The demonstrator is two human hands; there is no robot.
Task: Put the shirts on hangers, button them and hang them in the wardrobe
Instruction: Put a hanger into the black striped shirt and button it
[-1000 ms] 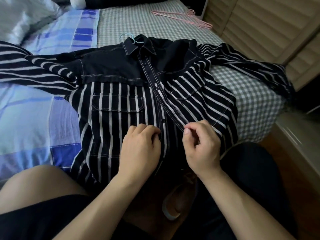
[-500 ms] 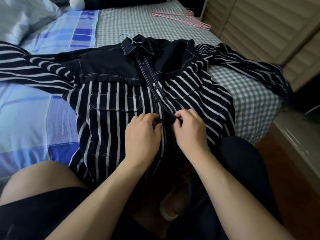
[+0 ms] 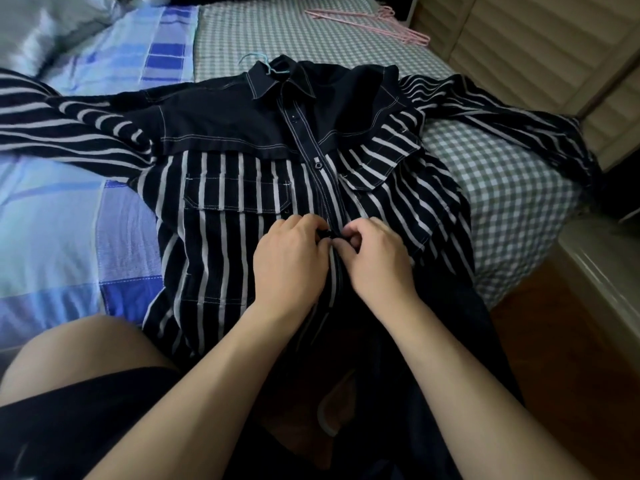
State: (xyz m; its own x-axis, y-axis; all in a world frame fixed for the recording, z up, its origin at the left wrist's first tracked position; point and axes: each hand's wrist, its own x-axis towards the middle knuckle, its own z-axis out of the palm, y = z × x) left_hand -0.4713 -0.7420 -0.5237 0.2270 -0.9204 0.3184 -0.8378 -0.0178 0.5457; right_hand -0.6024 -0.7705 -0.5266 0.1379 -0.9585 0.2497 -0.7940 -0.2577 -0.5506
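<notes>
Shirt [image 3: 242, 216] lies face-up on the bed [image 3: 502, 188], collar away from the person, hem toward them and off the bed edge. Placket [image 3: 322, 188] runs straight fwd from the hands, so its long axis = the line the buttoning follows.

Both hands meet on the placket just below the done-up button [image 3: 318, 165]. Left hand [image 3: 289, 261], fingers curled, pinches the placket edge from its left side; right hand [image 3: 375, 261] pinches the opposite edge, thumb and forefinger tucked in. Neither is nearer; they sit level, touching across the seam. The button betw. them is mostly hidden by fingertips, can't tell if it's through the hole yet.

Blue hanger hook [image 3: 258, 60] pokes out of the collar, beyond the placket's far end. Pink hangers [image 3: 374, 20] lie well beyond the shirt, near the louvred wardrobe doors [image 3: 540, 46], which stand to the shirt's right. Soft bedding, so prob. the fabric gives under pressure.
</notes>
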